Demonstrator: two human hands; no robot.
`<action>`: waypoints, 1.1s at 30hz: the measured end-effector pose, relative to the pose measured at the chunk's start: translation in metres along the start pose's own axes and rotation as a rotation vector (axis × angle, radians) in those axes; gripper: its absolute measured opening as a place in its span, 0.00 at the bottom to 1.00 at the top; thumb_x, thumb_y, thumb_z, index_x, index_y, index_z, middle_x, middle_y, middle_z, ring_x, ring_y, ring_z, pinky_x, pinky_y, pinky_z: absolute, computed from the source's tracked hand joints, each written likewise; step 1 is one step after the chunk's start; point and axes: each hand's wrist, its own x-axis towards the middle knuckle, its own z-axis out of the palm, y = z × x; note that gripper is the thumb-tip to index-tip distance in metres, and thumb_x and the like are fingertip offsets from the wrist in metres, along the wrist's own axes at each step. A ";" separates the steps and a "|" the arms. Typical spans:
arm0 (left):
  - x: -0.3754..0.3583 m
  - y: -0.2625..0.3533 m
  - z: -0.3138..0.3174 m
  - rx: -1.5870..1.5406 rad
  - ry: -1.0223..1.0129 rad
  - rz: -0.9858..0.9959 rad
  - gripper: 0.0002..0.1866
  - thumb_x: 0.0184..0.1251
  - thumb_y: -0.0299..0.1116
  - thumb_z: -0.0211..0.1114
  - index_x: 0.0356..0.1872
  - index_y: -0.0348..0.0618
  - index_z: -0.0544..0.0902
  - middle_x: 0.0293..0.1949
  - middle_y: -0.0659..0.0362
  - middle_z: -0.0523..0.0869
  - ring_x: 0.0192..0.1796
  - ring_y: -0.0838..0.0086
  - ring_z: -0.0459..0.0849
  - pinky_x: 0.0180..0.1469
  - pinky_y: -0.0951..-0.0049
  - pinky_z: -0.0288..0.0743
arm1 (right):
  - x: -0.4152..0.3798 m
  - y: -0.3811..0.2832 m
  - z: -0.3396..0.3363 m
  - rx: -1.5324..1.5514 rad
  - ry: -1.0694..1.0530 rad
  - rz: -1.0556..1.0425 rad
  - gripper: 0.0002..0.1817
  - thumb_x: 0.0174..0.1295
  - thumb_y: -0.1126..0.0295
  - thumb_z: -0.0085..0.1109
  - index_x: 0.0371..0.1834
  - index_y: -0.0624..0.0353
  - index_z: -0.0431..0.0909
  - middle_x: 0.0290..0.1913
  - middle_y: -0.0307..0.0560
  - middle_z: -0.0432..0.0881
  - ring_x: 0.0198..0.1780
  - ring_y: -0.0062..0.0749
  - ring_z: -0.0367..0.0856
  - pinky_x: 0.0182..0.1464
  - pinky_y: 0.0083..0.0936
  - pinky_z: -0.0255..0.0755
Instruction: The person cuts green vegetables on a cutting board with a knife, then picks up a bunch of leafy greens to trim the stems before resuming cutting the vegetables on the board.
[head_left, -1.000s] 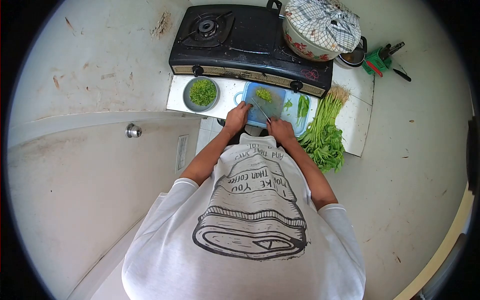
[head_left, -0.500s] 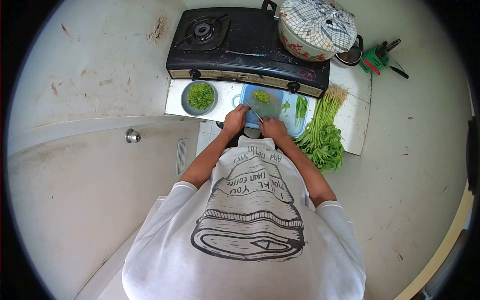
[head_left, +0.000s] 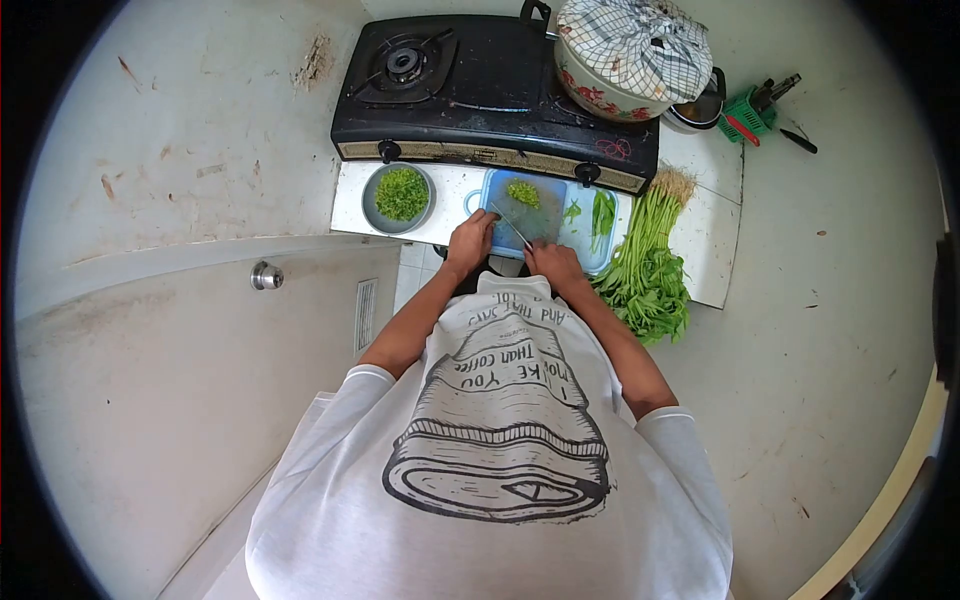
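Observation:
A knife (head_left: 512,224) lies slanted over the near part of a blue cutting board (head_left: 577,262), its handle in my right hand (head_left: 553,262), whose fingers are closed round it. At the board's left edge, my left hand (head_left: 471,242) has its fingers pressed together close to the blade's tip; what they hold, if anything, is too small to tell. Beyond the blade sits a small heap of chopped greens (head_left: 523,193). Loose green leaves (head_left: 602,215) rest on the board's right part. Left of the board stands a grey bowl (head_left: 369,207) of chopped greens (head_left: 401,193).
Behind the board is a black gas stove (head_left: 495,75), bearing a flowered pot (head_left: 590,92) wrapped in checked cloth (head_left: 640,45). A bunch of leafy greens (head_left: 645,265) with roots lies at the right. A green basket (head_left: 745,115) of utensils and a knife (head_left: 798,141) are farther right.
My right hand has shifted slightly to the right with the knife handle, and the blade has moved a little. My left hand looks nearly unmoved.

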 end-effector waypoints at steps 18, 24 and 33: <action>-0.001 0.003 -0.003 -0.041 0.002 -0.010 0.11 0.70 0.24 0.64 0.51 0.44 0.85 0.44 0.49 0.86 0.45 0.47 0.87 0.49 0.52 0.80 | 0.003 0.003 0.009 0.022 0.005 0.041 0.21 0.76 0.55 0.51 0.43 0.65 0.82 0.31 0.61 0.89 0.34 0.58 0.91 0.39 0.51 0.84; -0.001 0.004 -0.004 -0.044 0.018 -0.008 0.10 0.70 0.24 0.64 0.50 0.43 0.86 0.43 0.48 0.86 0.45 0.46 0.86 0.48 0.51 0.80 | 0.004 0.000 0.012 -0.017 0.018 -0.026 0.22 0.76 0.54 0.52 0.41 0.65 0.82 0.31 0.62 0.89 0.34 0.58 0.91 0.39 0.52 0.84; -0.001 0.004 -0.004 -0.042 0.030 -0.013 0.08 0.71 0.25 0.66 0.48 0.43 0.86 0.42 0.48 0.86 0.43 0.46 0.87 0.47 0.51 0.80 | 0.020 -0.003 0.020 -0.023 0.015 -0.016 0.22 0.76 0.53 0.52 0.45 0.65 0.81 0.31 0.64 0.89 0.33 0.61 0.90 0.38 0.55 0.83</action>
